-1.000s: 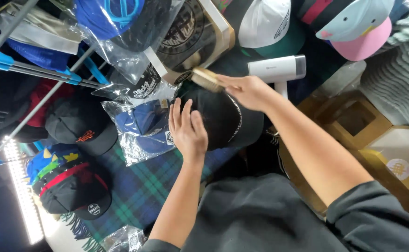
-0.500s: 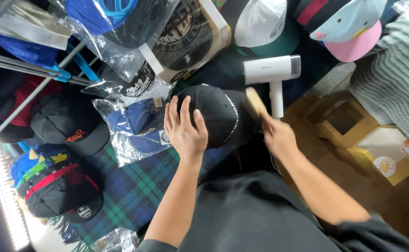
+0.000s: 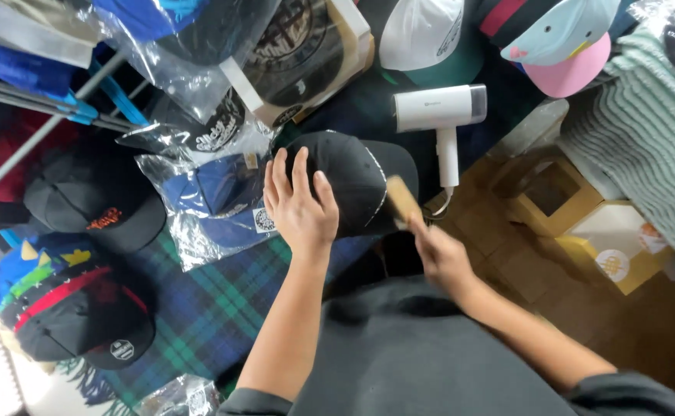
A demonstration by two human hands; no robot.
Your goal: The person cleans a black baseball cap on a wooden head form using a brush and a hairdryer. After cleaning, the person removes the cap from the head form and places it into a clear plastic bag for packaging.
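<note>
A black cap (image 3: pixel 357 177) lies on the dark plaid cloth in the middle. My left hand (image 3: pixel 299 204) rests flat on its left side, fingers spread, pressing it down. My right hand (image 3: pixel 439 258) is blurred by motion and grips a small wooden brush (image 3: pixel 403 200). The brush head touches the cap's right edge near the brim.
A white handheld steamer (image 3: pixel 441 115) lies just right of the cap. Bagged caps (image 3: pixel 214 192) sit to the left, more black caps (image 3: pixel 99 204) further left, and a pink and blue cap (image 3: pixel 565 46) at top right. A cardboard box (image 3: pixel 615 246) stands on the wooden floor.
My right hand swept the brush from the cap's top left across to its right edge and downward. My left hand stayed on the cap.
</note>
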